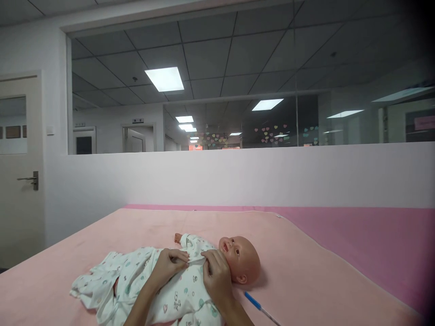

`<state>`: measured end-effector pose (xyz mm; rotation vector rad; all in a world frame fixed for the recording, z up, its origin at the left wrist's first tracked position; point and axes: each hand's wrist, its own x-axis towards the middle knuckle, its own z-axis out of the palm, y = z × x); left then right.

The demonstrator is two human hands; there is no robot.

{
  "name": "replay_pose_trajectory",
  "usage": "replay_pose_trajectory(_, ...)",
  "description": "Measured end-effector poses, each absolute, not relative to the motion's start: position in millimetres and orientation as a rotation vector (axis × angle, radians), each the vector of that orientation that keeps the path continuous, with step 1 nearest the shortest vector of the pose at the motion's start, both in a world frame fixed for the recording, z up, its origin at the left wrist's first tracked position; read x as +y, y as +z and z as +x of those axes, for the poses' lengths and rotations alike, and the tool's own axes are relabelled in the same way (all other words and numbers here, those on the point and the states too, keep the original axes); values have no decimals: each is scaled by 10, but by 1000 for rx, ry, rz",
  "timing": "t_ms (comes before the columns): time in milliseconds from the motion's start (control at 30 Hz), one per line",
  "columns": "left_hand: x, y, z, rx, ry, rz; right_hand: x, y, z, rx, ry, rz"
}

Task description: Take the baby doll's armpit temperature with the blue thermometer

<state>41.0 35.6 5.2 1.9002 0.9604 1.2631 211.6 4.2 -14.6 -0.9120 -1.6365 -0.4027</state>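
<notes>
A baby doll lies on its back on a pink blanket, head to the right, dressed in a white patterned romper. My left hand pinches the romper fabric at the doll's chest. My right hand grips the romper's collar edge just beside the doll's chin. Both hands meet at the garment's front opening. One small doll hand sticks out of a sleeve on the far side.
A blue-tipped thin stick lies on the blanket right of my right wrist. A darker pink mat covers the right side. A white half wall with glass stands behind; a door is at left.
</notes>
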Motion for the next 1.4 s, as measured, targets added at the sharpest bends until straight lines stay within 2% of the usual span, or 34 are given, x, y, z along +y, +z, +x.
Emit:
replay_pose_trajectory(267, 270, 106, 401, 1034, 1140, 2263, 35, -140, 2118, -1623, -409, -934)
replay_pose_trajectory(667, 214, 88, 565, 1139, 1409, 2585, 13, -137, 2127, -1638, -412, -902)
replay_pose_trajectory(800, 151, 121, 574, 1227, 1378, 2539, 29, -158, 2124, -1636, -403, -884)
replay_pose_trajectory(967, 48, 100, 386, 1093, 1241, 2583, 51, -188, 2147, -1645, -399, -867)
replay_pose_trajectory(1233, 45, -8, -51, 1089, 1195, 2042, 75, -191, 2160, -1653, -411, -881)
replay_pose_trajectory(1400, 45, -12, -81, 1013, 1221, 2015, 67, -181, 2163, -1664, -404, -890)
